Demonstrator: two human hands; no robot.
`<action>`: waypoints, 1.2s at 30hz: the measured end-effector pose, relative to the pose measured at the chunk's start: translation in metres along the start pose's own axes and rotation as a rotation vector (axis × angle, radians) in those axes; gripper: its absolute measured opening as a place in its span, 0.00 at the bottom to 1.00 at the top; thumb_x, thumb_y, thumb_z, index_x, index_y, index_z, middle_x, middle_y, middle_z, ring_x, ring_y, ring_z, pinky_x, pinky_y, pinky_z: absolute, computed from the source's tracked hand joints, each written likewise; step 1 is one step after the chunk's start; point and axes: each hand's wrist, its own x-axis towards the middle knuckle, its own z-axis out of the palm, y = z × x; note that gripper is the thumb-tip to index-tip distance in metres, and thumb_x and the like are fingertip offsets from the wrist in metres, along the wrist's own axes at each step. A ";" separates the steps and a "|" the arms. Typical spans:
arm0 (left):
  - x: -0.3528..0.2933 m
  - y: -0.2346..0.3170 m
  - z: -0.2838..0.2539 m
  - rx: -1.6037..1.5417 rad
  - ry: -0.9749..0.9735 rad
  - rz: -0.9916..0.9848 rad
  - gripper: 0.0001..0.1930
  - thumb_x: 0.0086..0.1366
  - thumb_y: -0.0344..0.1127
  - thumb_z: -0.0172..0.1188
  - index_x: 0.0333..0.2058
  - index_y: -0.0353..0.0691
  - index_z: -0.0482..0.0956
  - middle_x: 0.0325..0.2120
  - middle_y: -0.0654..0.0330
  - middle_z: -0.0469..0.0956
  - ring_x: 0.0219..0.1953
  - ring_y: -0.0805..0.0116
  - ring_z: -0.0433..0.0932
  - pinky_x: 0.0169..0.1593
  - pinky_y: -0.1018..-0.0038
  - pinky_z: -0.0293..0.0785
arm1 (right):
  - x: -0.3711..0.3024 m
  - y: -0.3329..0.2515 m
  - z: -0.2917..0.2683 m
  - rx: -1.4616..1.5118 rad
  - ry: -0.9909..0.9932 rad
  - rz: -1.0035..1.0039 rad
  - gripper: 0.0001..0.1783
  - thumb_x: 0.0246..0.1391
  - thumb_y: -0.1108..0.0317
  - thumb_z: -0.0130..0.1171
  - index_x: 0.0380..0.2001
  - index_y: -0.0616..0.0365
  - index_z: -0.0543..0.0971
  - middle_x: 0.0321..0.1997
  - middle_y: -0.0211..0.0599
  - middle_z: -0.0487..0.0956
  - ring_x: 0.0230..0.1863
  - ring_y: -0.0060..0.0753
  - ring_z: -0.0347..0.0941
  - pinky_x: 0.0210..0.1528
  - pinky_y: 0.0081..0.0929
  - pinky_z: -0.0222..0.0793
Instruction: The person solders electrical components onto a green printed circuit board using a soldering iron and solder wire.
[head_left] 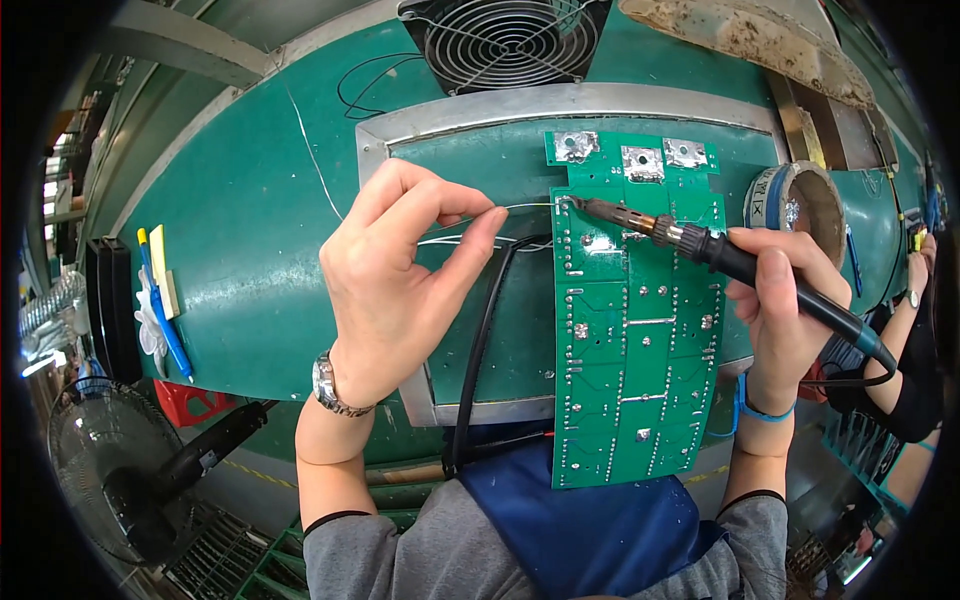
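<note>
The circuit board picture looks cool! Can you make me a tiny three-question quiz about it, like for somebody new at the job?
1. Open question: which tool does the right hand hold?
2. True or false: the person wears the metal watch on the right wrist.
3. Fill in: beside the green circuit board, the left hand pinches a thin ____.

Key:
1. A soldering iron.
2. False: the metal watch is on the left.
3. Wire.

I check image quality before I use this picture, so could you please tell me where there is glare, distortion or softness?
Head view: glare whitens a patch of the board, and a pale sheen lies on the left of the table; head view: the top edge of the frame bows, and the corners are black; head view: left hand and iron look fairly crisp, the far-right rim softer.
</note>
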 end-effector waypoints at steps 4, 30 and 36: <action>-0.001 -0.001 0.003 0.030 -0.017 0.013 0.07 0.50 0.27 0.71 0.27 0.41 0.81 0.23 0.65 0.73 0.22 0.73 0.73 0.23 0.77 0.68 | 0.002 0.001 0.009 0.015 0.004 0.019 0.10 0.57 0.69 0.59 0.35 0.66 0.83 0.26 0.37 0.81 0.20 0.18 0.75 0.22 0.11 0.67; -0.003 0.000 0.009 0.114 0.058 0.140 0.09 0.48 0.26 0.72 0.28 0.43 0.81 0.24 0.65 0.73 0.19 0.72 0.71 0.22 0.76 0.66 | -0.017 0.007 -0.001 -0.074 0.037 -0.189 0.08 0.51 0.74 0.59 0.33 0.66 0.82 0.18 0.36 0.79 0.18 0.23 0.74 0.23 0.17 0.67; -0.008 0.006 0.010 0.103 -0.004 0.172 0.09 0.47 0.27 0.71 0.27 0.42 0.80 0.24 0.66 0.73 0.20 0.71 0.71 0.22 0.76 0.67 | -0.017 0.011 0.003 -0.020 -0.003 -0.283 0.09 0.51 0.72 0.58 0.33 0.67 0.82 0.15 0.34 0.76 0.15 0.21 0.70 0.20 0.18 0.63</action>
